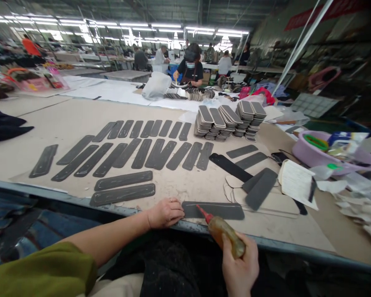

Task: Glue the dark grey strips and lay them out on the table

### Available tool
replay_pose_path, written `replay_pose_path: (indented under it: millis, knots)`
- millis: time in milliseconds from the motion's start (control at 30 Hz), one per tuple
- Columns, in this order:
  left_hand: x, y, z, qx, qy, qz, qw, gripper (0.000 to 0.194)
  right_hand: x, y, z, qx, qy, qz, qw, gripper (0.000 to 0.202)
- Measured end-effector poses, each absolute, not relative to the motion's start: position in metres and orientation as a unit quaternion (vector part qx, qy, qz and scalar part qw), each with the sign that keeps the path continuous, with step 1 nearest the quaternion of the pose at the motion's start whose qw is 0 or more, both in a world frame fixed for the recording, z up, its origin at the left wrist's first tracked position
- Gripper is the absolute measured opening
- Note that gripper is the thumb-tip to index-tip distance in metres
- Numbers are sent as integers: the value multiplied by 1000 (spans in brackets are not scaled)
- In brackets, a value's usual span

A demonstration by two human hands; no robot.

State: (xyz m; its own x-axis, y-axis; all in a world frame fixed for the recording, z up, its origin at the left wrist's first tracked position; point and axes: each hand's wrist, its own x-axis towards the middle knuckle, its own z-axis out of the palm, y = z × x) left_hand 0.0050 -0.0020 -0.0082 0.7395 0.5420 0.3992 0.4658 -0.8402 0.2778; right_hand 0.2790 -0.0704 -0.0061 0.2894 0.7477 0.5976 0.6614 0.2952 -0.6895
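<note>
Right hand (241, 260): fingers wrapped round bottle (221, 229) | Left hand (164, 212): at grey strip (225, 210), grip unclear | Pin strip flat, squeeze evenly

On table (170, 185): strip (225, 211) at near edge | strip rows (141, 154) behind, leftward | stacks (218, 123) rear right | basin (309, 154) far right

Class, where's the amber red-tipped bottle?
The bottle is in the right hand, lower right of centre in the head view, tip at a long grey strip.
</note>
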Motion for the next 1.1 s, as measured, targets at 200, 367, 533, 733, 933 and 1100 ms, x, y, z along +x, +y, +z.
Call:
replay_pose_path:
  millis: [200,367,533,733,933,1100]
  knots:
    - [7,-2,-6,933,273,225,58,18,253,-64,0,-547,-649,77,523,21]
    - [7,-1,-9,933,260,244,44,16,256,-69,4,-543,-660,80,514,18]
    - [6,-1,-9,933,253,252,41,14,261,-80,7,-547,-659,95,507,16]
    - [6,-2,-7,932,256,249,62,15,271,-87,13,-564,-650,95,500,15]
    - [5,-1,-10,930,265,242,83,17,302,-84,14,-608,-610,-1,508,19]
    - [8,0,-4,925,259,264,84,18,328,-75,8,-647,-576,-111,487,22]
